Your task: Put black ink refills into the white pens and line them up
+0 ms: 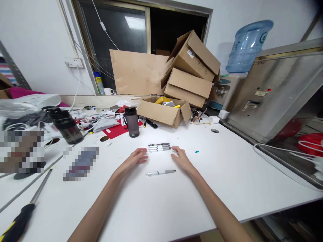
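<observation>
Several pens (159, 148) lie side by side in a tight row on the white table (156, 205), each pointing left to right. My left hand (136, 157) is at the left ends of that row, fingers apart and holding nothing. At the right ends, my right hand (180, 158) has its thumb and fingers spread, also with nothing in it. Whether the fingertips touch the pens I cannot tell. A single clear pen with a grey grip (160, 172) lies apart from the row, nearer to me, between my forearms.
Behind the pens stand a dark bottle (132, 122) and an open cardboard box (161, 115). A second bottle (66, 125), a blurred-out flat object (81, 164) and a screwdriver (27, 208) are on the left. A small blue piece (196, 151) lies to the right.
</observation>
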The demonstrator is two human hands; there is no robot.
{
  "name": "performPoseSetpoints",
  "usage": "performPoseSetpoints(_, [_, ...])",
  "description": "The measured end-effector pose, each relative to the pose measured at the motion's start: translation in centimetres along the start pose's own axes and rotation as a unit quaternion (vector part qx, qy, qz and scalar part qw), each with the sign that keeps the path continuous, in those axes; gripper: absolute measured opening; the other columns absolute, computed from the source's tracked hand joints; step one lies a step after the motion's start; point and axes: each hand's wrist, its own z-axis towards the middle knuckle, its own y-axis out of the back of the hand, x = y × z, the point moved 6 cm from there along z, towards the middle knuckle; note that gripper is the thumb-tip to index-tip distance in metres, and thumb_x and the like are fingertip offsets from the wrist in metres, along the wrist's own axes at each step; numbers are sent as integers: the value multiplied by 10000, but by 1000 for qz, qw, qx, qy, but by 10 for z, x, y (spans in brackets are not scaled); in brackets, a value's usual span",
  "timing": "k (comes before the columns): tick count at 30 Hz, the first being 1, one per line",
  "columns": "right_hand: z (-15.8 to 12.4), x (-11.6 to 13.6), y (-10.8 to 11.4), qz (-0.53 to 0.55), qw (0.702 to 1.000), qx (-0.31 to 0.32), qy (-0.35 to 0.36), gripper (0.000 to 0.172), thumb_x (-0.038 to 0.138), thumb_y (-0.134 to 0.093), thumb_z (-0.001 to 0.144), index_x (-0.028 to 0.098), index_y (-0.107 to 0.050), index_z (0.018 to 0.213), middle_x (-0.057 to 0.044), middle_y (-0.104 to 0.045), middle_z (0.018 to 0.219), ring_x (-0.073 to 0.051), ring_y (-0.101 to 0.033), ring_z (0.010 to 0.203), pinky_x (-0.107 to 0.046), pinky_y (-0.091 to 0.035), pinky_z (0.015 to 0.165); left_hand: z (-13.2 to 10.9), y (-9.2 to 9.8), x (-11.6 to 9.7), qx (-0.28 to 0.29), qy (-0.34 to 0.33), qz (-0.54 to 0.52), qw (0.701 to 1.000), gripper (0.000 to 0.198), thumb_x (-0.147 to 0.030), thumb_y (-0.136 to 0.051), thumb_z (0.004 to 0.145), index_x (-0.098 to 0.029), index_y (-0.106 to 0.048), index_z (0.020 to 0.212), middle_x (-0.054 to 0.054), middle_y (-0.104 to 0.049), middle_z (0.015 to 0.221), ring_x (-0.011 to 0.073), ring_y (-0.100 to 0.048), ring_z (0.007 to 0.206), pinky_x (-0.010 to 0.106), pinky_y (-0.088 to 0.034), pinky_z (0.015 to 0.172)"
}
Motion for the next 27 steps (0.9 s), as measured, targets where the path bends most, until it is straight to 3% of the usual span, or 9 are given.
performPoseSetpoints(13, [7, -1, 0, 53, 998, 22, 15, 344, 298, -548, 845, 232, -637, 1171, -65, -622, 1288, -234, -541, 1238, -426, -362, 1108, -1, -6, -1, 15, 0, -2, 1000, 458, -516, -702, 821, -191, -614, 1131, 140, -574, 1349, 285, -641, 1153, 414, -528, 992])
performPoseSetpoints(16, [9, -2, 2, 86, 996, 4, 4, 340, 294, -557, 809, 225, -621, 1135, -62, -623, 1267, -225, -572, 1174, -398, -426, 1039, -2, -8, -9, 9, -25, -6, 1000, 433, -462, -702, 830, -205, -625, 1170, 129, -528, 1430, 288, -611, 1210, 417, -516, 1012])
performPoseSetpoints(19, [12, -7, 4, 100, 995, -23, -5, 379, 249, -560, 752, 212, -598, 1128, -65, -608, 1192, -201, -630, 991, -355, -502, 904, -6, -15, -20, 34, -67, -10, 997, 445, -422, -710, 827, -253, -631, 1230, 93, -488, 1496, 300, -564, 1281, 429, -499, 1036])
performPoseSetpoints(23, [12, -8, 6, 53, 998, -39, 1, 376, 181, -546, 715, 192, -658, 1074, -41, -572, 1027, -154, -604, 740, -318, -517, 771, -13, -25, -30, 78, -97, 7, 992, 490, -409, -683, 846, -301, -609, 1318, 63, -479, 1523, 309, -546, 1305, 430, -488, 1048])
performPoseSetpoints(27, [6, 4, 7, -45, 997, -48, 46, 334, 113, -540, 728, 176, -726, 998, -38, -547, 945, -159, -580, 743, -303, -497, 776, -16, -30, -35, 80, -128, 60, 987, 491, -396, -686, 848, -310, -601, 1323, 47, -482, 1524, 299, -530, 1324, 411, -474, 1062])
